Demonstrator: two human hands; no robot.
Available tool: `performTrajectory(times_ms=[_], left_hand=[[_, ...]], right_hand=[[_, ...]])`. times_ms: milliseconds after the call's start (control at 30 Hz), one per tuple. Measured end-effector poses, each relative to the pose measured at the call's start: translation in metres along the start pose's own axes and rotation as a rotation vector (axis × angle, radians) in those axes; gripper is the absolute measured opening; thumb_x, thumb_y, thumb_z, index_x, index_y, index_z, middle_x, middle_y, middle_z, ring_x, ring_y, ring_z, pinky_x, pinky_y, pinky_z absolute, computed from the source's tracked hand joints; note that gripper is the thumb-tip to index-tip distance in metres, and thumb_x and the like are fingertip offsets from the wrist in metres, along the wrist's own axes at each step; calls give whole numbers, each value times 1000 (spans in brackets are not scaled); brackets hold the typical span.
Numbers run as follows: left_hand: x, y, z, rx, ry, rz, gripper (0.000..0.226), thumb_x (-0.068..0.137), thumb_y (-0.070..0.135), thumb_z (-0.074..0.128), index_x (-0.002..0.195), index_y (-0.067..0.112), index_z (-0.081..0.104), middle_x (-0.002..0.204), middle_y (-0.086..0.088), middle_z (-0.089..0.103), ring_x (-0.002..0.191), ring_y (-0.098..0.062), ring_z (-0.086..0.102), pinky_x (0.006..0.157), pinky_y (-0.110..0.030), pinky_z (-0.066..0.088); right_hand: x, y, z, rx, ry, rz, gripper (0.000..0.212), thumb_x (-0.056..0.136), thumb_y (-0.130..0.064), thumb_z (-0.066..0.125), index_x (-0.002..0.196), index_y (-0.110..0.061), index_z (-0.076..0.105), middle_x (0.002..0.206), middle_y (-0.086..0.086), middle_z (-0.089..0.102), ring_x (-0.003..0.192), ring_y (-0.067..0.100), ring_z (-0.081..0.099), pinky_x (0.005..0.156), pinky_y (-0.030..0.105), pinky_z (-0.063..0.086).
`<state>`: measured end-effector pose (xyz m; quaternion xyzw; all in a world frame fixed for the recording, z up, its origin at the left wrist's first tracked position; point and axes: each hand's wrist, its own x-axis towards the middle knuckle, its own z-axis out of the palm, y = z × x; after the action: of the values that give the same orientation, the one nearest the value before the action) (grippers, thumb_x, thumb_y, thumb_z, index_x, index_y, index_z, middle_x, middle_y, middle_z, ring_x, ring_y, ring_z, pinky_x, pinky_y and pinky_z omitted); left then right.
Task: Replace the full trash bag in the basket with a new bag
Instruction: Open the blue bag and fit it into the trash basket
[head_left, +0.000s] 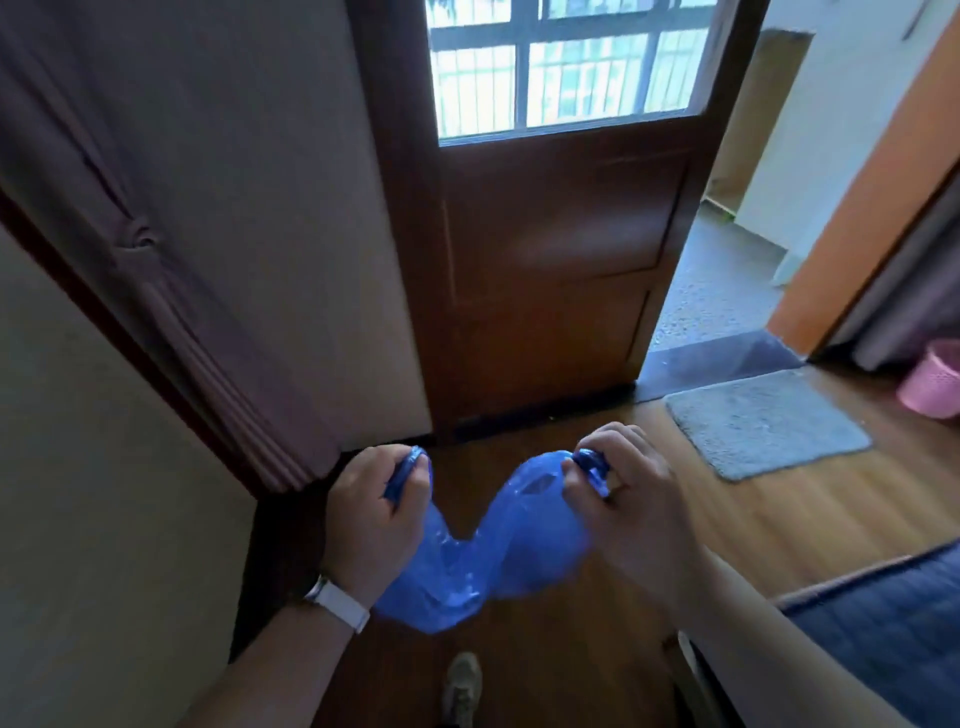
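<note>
Two hands held a translucent blue plastic bag (470, 558) between them. The left hand (371, 512) curled its fingers round one bunched handle, the right hand (626, 512) gripped the other, knuckles upward. Its body sagged below the fingers, and a pink latticed plastic basket (932, 382) stood well beyond the right fingers.

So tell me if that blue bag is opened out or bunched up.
Bunched up: the blue bag sags crumpled between the left hand and right hand, each gripping a gathered end.

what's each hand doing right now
Left hand: grips one handle of the blue bag.
Right hand: grips the bag's other handle.
</note>
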<state>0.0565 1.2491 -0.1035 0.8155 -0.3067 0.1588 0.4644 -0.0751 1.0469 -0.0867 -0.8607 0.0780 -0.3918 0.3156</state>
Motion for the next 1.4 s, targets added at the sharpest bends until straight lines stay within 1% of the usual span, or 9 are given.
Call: performTrajectory(times_ms=[233, 433, 600, 700, 833, 967, 1167, 1267, 1400], left_hand=[[103, -28, 89, -252, -136, 76, 22, 87, 32, 53, 72, 17, 60, 64, 9, 56, 63, -9, 53, 61, -33, 45], [170, -36, 152, -374, -281, 169, 26, 87, 35, 52, 74, 16, 63, 65, 7, 58, 65, -11, 53, 62, -28, 43], [201, -27, 195, -488, -412, 167, 26, 86, 36, 52, 71, 16, 59, 59, 7, 51, 57, -10, 47, 56, -37, 44], [217, -11, 219, -588, -442, 103, 21, 85, 34, 54, 71, 20, 58, 63, 4, 53, 53, -5, 45, 53, -26, 42], [233, 4, 256, -576, -480, 104, 13, 85, 24, 58, 72, 21, 58, 57, 0, 52, 54, -8, 45, 51, -24, 40], [247, 10, 295, -538, -510, 116, 11, 81, 34, 55, 74, 28, 59, 61, 4, 56, 55, -10, 49, 52, -25, 43], [280, 44, 369, -469, -525, 111, 9, 83, 29, 59, 75, 26, 60, 67, 5, 59, 55, -15, 50, 53, -31, 45], [293, 80, 417, -445, -548, 148, 10, 83, 30, 60, 76, 23, 60, 65, 1, 58, 56, -17, 49, 54, -37, 45], [308, 133, 480, -419, -585, 346, 10, 84, 34, 60, 82, 24, 62, 64, 15, 56, 62, -5, 51, 61, -28, 45]], right_hand=[[52, 50, 7, -237, 150, 265, 15, 78, -27, 57, 68, -16, 52, 66, -13, 46, 68, 6, 46, 65, 18, 35], [86, 75, 16, -375, 266, 364, 14, 81, -31, 56, 72, -29, 44, 67, -17, 43, 68, 3, 40, 68, 10, 31], [96, 91, 6, -453, 320, 441, 16, 85, -31, 56, 73, -23, 49, 68, -14, 44, 71, 1, 45, 68, 9, 31], [105, 108, -2, -487, 348, 479, 18, 87, -32, 54, 75, -18, 53, 70, -15, 45, 73, 2, 46, 67, 9, 32], [113, 141, -11, -492, 367, 501, 20, 89, -31, 54, 76, -15, 53, 70, -11, 45, 69, 8, 45, 65, 11, 33], [129, 186, -16, -424, 419, 517, 22, 88, -32, 53, 75, -15, 53, 68, -10, 45, 67, 6, 44, 65, 10, 33], [166, 263, -54, -373, 425, 495, 19, 86, -31, 54, 72, -28, 41, 65, -15, 40, 66, 3, 40, 65, 9, 31], [176, 302, -94, -377, 442, 523, 26, 87, -32, 52, 69, -15, 46, 64, -5, 43, 65, 12, 41, 62, 20, 34], [186, 349, -148, -386, 464, 537, 28, 86, -32, 50, 69, -10, 47, 64, -1, 44, 66, 13, 40, 61, 22, 34]])
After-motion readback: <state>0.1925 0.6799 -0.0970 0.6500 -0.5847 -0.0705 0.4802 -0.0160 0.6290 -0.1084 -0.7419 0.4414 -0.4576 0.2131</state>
